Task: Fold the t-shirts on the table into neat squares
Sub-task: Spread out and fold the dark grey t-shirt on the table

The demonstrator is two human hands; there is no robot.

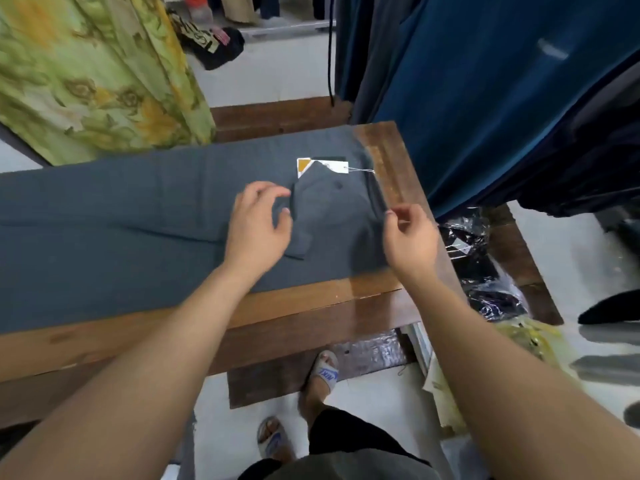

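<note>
T-shirt: a slate-grey t-shirt (138, 216) lies spread flat along the wooden table (311, 299), covering most of its top; one sleeve (322, 209) is folded inward over the body near the table's right end.
Hang tag: a white and mustard card tag (322, 167) lies at the neck end of the shirt, its thread trailing toward the table's right edge.
Left hand: the left hand (258, 230) reaches forward from a bare, nearly straight forearm, palm down, fingers loosely curled and spread; it sits over the inner edge of the folded sleeve, fingertips close to the cloth, and it grasps nothing.
Right hand: the right hand (412, 237) is raised above the shirt's right edge, wrist bent, with thumb and forefinger pinched together; the blur makes it hard to say, but it seems to hold a thin bit of fabric edge or nothing at all, so the grip cannot be told.
Arms: both forearms come in from the bottom corners and converge toward the sleeve.
Surroundings: dark blue garments (502, 98) hang to the right, a green floral cloth (86, 74) to the left, and plastic-wrapped bundles (485, 271) lie on the floor beside the table.
Feet: sandalled feet (322, 375) stand beneath the near edge.
</note>
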